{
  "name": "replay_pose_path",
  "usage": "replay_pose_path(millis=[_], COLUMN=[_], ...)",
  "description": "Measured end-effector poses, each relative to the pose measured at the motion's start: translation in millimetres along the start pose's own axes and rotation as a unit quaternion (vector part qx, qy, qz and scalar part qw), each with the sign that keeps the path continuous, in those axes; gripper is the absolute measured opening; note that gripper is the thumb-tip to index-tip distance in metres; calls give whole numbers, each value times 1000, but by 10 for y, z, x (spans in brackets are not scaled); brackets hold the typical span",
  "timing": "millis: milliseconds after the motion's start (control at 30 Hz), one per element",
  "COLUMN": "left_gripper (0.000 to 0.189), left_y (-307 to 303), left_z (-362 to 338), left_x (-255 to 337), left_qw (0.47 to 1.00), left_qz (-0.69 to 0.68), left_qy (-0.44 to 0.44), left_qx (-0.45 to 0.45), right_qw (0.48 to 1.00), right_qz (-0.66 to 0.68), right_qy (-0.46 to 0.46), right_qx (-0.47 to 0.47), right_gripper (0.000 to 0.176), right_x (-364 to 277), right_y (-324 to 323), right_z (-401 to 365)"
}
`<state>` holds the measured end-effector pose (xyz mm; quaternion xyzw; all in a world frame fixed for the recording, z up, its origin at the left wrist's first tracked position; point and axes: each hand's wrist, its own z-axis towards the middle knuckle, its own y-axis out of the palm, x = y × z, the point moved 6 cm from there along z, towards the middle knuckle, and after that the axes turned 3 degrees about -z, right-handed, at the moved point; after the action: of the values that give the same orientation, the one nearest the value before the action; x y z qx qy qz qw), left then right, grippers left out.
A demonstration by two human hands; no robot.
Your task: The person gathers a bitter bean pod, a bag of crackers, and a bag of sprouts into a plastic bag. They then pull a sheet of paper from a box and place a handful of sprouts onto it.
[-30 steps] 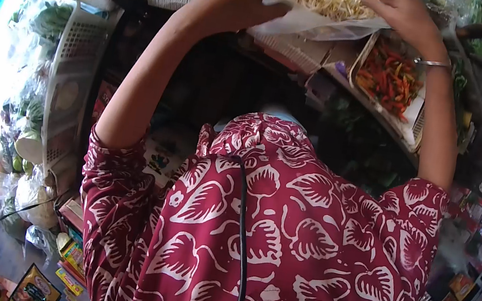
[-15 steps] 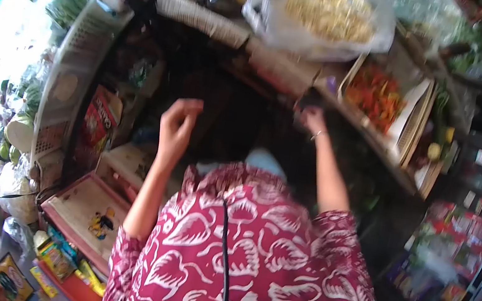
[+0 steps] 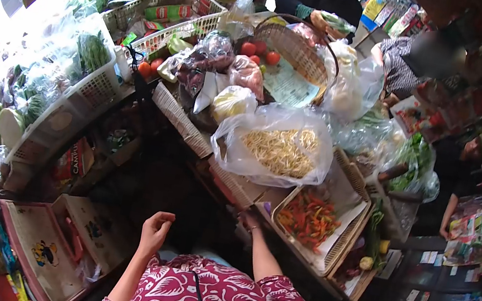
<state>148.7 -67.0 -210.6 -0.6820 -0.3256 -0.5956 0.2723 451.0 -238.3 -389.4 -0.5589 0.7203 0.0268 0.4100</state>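
My left hand (image 3: 156, 230) hangs in front of my body over the dark gap below the table, its fingers curled in and nothing visible in them. My right hand (image 3: 249, 221) reaches to the table's near edge, close to the basket of chillies; its fingers are dim and partly lost in shadow, so I cannot make out whether they grip anything. Red and orange chillies (image 3: 308, 218) lie in a shallow woven basket (image 3: 344, 246) lined with white paper. Left of them, bean sprouts (image 3: 284, 150) fill an open clear plastic bag (image 3: 224, 154).
Behind the sprouts are tomatoes (image 3: 249, 49) and a large wicker basket (image 3: 291, 53). Crates of bagged vegetables (image 3: 91, 54) line the left. An open pinkish box (image 3: 26, 230) stands low at left. Several people stand beyond the table, including one in a patterned top (image 3: 401, 65).
My view has tilted up, showing more of the table and the people beyond it. My right hand stays by the table edge; the dark thing seen at it before is no longer distinct.
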Motion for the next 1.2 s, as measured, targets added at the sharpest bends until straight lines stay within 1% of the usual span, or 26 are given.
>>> replay_pose_path(millis=[33, 67, 100, 133, 167, 200, 233, 267, 300, 367, 400, 467, 500, 567, 600, 667, 700, 733, 767, 800, 900, 933, 1000, 1133, 1200], left_gripper=[17, 17, 16, 16, 16, 16, 16, 16, 16, 16, 16, 16, 16, 16, 16, 16, 16, 16, 16, 16, 16, 16, 16, 17, 17], left_y=[-2, -5, -4, -8, -12, -23, -30, -27, -35, -63, -64, -86, -102, -126, -148, -180, -187, -204, -197, -191, -169, -169, -166, -184, -201], left_z=[-3, 9, 10, -1, -10, -27, -40, -47, -55, -61, -56, -54, -56, -27, -18, -1, 7, 15, 35, 43, 72, 81, 87, 86, 93], left_x=[-6, -32, -46, -32, -41, -67, -114, -141, -164, -162, -160, -151, -144, -124, -134, -152, -123, -118, -116, -118, -28, -7, 20, -64, -85], left_qw=[1000, 1000, 1000, 999, 999, 999, 998, 998, 998, 998, 998, 998, 998, 998, 998, 998, 999, 999, 999, 999, 999, 1000, 999, 1000, 1000], left_qz=[-8, -6, -5, -11, -14, -14, -19, -22, -19, -11, -10, -27, -22, -22, -17, -20, -15, -11, -11, -11, 7, 9, 10, -5, -8], left_qy=[4, 2, -2, -1, -3, -8, -21, -21, -23, -30, -32, -39, -42, -39, -40, -39, -32, -31, -33, -35, -27, -25, -29, -25, -12], left_qx=[3, 13, 23, 33, 41, 50, 49, 48, 49, 50, 47, 47, 47, 44, 47, 39, 39, 36, 31, 24, 15, 16, 12, 10, 12], right_qw=[998, 993, 989, 984, 945, 867, 940, 983, 983, 962, 962, 957, 958, 950, 951, 970, 983, 983, 989, 982, 960, 960, 968, 963, 967], right_qz=[-32, -65, -87, -110, -242, -296, -206, -108, -110, -156, -154, -97, -94, -79, -77, 0, -68, -63, 41, 144, 180, 182, 164, 189, 206], right_qy=[-42, -85, -108, -129, -188, -305, -181, -52, -52, -37, -33, -52, -50, -59, -59, 19, 74, 75, 38, 1, -112, -114, -36, -19, -7], right_qx=[21, 43, 51, 59, 114, 261, 204, 140, 141, 222, 222, 269, 265, 297, 292, 242, 154, 154, 140, 125, 182, 181, 188, 189, 149], right_gripper=[28, 31, 34, 37, 42, 44, 45, 46, 46, 50, 50, 56, 56, 61, 61, 55, 89, 89, 57, 25, 18, 18, 14, 14, 16], right_x=[151, 443, 768, 939, 723, 1145, 1114, 1073, 1121, 1213, 1237, 1234, 1243, 1232, 1350, 1796, 1076, 916, 794, 710, 2156, 1999, 1609, 1636, 1592], right_y=[4, 17, 69, 80, 28, 88, -2, -19, -7, 23, 45, 54, 96, 79, 115, 231, 116, 108, 109, 110, 144, 142, 110, 12, -8], right_z=[165, 485, 760, 932, 711, 1131, 1007, 837, 882, 845, 839, 811, 803, 784, 909, 1247, 602, 487, 443, 389, 1693, 1567, 1099, 922, 798])
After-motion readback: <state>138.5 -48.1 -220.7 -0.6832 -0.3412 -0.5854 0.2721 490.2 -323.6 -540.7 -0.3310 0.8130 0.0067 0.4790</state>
